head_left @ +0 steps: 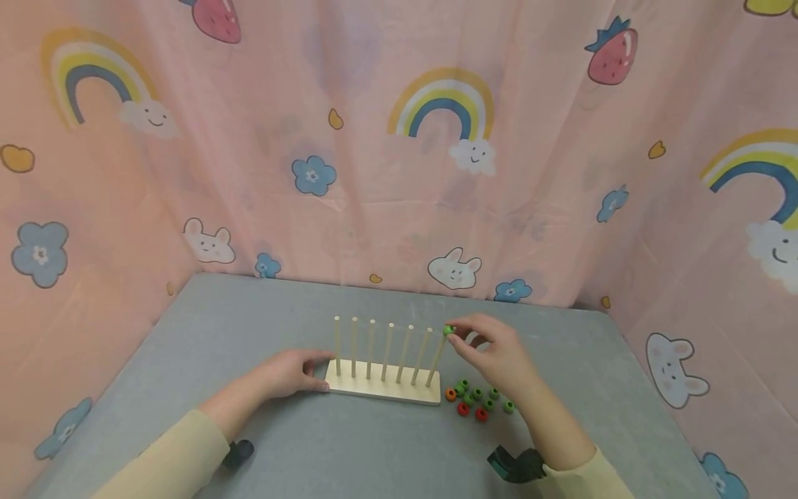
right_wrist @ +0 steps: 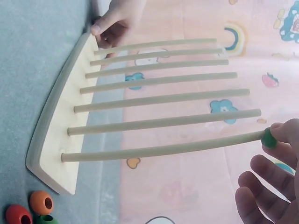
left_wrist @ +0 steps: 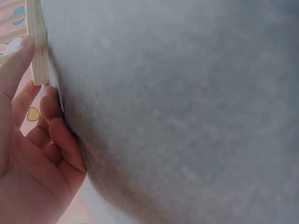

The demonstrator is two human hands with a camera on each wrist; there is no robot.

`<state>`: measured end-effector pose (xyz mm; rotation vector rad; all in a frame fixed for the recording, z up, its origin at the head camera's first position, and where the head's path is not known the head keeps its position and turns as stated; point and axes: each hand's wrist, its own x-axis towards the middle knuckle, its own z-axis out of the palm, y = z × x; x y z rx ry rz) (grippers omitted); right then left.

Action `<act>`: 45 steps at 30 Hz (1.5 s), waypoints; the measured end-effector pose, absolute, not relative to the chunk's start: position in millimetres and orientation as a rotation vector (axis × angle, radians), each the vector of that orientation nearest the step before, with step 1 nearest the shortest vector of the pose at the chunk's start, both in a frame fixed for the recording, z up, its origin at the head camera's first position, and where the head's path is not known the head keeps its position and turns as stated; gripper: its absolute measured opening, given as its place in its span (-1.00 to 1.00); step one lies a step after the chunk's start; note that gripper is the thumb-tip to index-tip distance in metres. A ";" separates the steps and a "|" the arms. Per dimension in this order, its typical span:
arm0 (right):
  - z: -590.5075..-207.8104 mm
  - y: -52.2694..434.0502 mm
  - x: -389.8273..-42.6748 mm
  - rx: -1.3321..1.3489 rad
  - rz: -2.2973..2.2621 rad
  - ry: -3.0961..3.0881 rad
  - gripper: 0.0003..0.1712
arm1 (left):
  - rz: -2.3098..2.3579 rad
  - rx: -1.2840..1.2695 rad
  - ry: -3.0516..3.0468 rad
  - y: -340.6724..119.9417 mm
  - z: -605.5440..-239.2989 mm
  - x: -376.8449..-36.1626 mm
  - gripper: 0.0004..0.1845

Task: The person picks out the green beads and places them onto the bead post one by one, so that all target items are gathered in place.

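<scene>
One tiny, light, slippery-looking green wooden bead (head_left: 447,330) sat pinched in your right hand (head_left: 499,357) atop the rightmost peg (head_left: 436,362), while your left hand (head_left: 293,372), fingers relaxed, steadied the pale wooden base (head_left: 382,388).

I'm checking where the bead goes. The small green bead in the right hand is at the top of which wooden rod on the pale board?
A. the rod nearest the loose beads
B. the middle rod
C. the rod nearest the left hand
A: the right hand pinches the small green bead at the tip of the end wooden rod, beside the loose beads.
</scene>
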<state>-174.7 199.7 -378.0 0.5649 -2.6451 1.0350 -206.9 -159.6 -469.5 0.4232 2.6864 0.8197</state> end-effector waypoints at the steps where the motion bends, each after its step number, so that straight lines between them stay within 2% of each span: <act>1: -377.5 198.9 -175.1 0.567 1.033 -2.655 -0.78 | 0.820 0.421 2.685 -159.6 -469.7 -206.9 -0.40; 19: -389.0 196.4 -179.2 0.638 0.978 -2.715 -0.82 | 0.802 0.432 2.677 -160.7 -469.0 -208.7 -0.39; 28: -414.5 196.6 -182.8 0.593 0.869 -2.899 -0.95 | 0.789 0.430 2.680 -160.8 -470.3 -209.3 -0.38; 45: -458.0 189.7 -194.6 0.567 0.804 -3.146 -0.90 | 0.796 0.405 2.677 -159.5 -468.9 -208.3 -0.38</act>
